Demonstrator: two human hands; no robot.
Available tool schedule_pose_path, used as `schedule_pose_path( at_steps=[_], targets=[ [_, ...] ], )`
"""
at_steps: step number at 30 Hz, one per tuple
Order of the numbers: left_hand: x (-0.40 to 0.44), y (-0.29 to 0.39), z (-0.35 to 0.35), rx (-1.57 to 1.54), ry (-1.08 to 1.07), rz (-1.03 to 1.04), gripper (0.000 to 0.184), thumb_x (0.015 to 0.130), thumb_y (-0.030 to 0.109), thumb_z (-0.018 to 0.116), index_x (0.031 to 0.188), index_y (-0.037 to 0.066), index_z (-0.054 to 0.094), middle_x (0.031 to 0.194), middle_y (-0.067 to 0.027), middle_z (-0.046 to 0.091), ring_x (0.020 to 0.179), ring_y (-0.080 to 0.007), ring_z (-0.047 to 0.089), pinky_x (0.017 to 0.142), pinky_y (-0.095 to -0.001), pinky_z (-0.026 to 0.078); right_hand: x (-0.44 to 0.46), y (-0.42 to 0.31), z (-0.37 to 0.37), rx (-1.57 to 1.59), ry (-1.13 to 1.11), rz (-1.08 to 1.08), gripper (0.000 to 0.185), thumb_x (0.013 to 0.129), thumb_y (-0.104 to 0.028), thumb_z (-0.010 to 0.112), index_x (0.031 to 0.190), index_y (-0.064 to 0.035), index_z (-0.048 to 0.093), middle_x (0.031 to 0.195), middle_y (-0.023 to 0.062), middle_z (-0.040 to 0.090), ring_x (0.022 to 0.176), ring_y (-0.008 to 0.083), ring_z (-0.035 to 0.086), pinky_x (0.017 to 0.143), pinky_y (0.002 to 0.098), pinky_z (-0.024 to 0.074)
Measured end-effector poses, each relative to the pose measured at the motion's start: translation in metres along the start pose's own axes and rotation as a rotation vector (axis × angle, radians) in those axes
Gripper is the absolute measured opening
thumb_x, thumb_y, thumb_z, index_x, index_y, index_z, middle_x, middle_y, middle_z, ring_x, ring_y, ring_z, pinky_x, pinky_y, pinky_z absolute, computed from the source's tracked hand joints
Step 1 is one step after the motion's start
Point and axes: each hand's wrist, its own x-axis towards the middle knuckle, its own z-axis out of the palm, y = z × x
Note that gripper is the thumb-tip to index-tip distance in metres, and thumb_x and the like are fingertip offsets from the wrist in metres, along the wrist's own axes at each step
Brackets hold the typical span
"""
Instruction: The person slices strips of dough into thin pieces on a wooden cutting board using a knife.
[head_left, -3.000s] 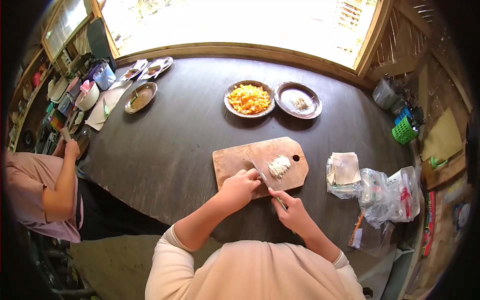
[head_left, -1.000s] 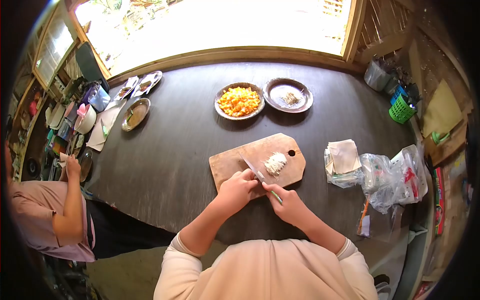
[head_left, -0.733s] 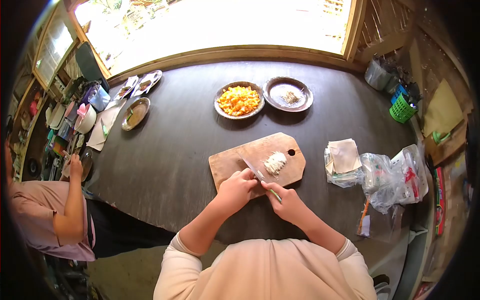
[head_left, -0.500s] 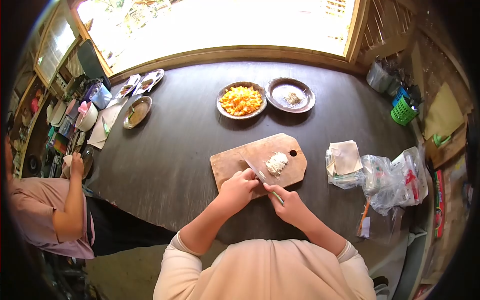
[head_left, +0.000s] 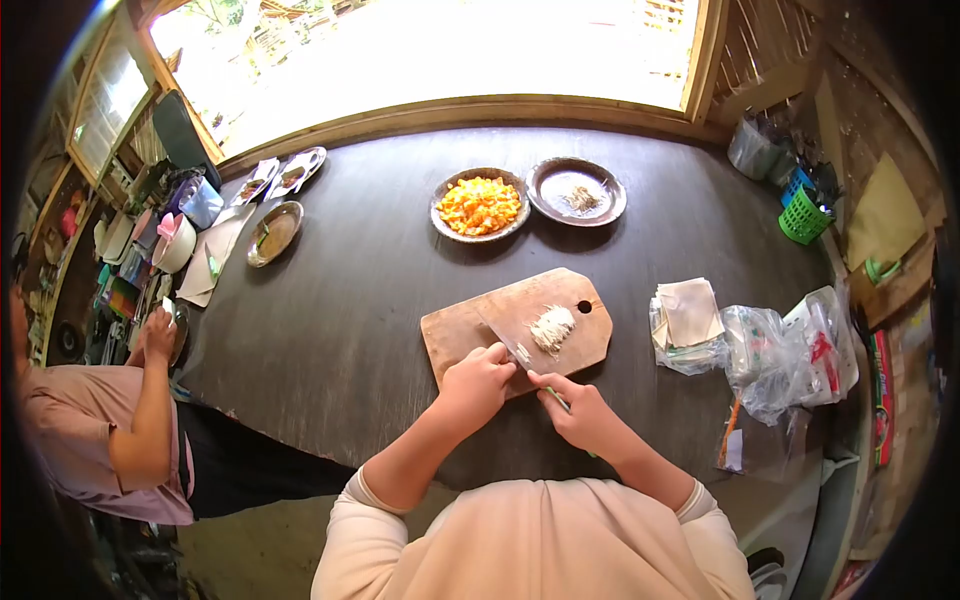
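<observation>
A wooden cutting board [head_left: 455, 335] lies on the dark table in front of me. On its right part sits a small heap of pale, thin shreds [head_left: 551, 329]. My right hand [head_left: 577, 412] is closed around the green handle of a knife [head_left: 503, 336]. The blade slants up and left across the board, a few pale bits by its edge. My left hand [head_left: 477, 383] rests on the board's near edge, its fingers curled in beside the blade. Whatever those fingers pinch is hidden beneath them.
Beyond the board stand a bowl of chopped orange pieces [head_left: 461, 233] and a plate [head_left: 545, 207] with a few shreds. To the right lie a stack of paper squares [head_left: 690, 308] and plastic bags [head_left: 765, 360]. Another person [head_left: 95, 430] works at the left, near an oval dish [head_left: 290, 222].
Both hands and the knife stay almost in place, with only slight shifts at the board. The other person's hands at the left have moved, and something white now shows in them.
</observation>
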Motion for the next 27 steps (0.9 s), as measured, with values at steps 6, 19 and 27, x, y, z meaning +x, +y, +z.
schedule_pose_path(
  at_steps=[6, 19, 27],
  targets=[
    [-0.002, 0.003, 0.003, 0.032, -0.004, -0.003, 0.013, 0.080, 0.012, 0.066, 0.092, 0.012, 0.070, 0.096, -0.0016, 0.061, 0.091, -0.0224, 0.063, 0.074, -0.0360, 0.055, 0.004, -0.007, -0.003, -0.025, -0.032, 0.014, 0.029, 0.096, -0.008, 0.058, 0.124, -0.0076, 0.062, 0.096, 0.0262, 0.067, 0.088, 0.0420, 0.067, 0.070, 0.0391, 0.0538],
    [-0.002, -0.001, 0.004, 0.032, 0.010, 0.004, 0.021, 0.080, 0.011, 0.066, 0.100, 0.012, 0.072, 0.099, -0.0011, 0.062, 0.091, -0.0219, 0.063, 0.074, -0.0354, 0.056, 0.000, -0.005, -0.006, -0.012, -0.022, 0.006, 0.031, 0.096, -0.010, 0.059, 0.127, -0.0113, 0.062, 0.089, 0.0241, 0.068, 0.070, 0.0359, 0.069, 0.062, 0.0342, 0.0514],
    [-0.001, 0.002, 0.000, 0.046, -0.008, -0.018, 0.027, 0.080, 0.011, 0.066, 0.106, 0.013, 0.071, 0.098, -0.0014, 0.061, 0.091, -0.0227, 0.063, 0.076, -0.0349, 0.055, 0.001, -0.007, -0.007, 0.017, -0.026, 0.085, 0.031, 0.099, -0.010, 0.056, 0.130, -0.0118, 0.061, 0.076, 0.0115, 0.068, 0.056, 0.0113, 0.056, 0.055, 0.0279, 0.0458]
  ],
)
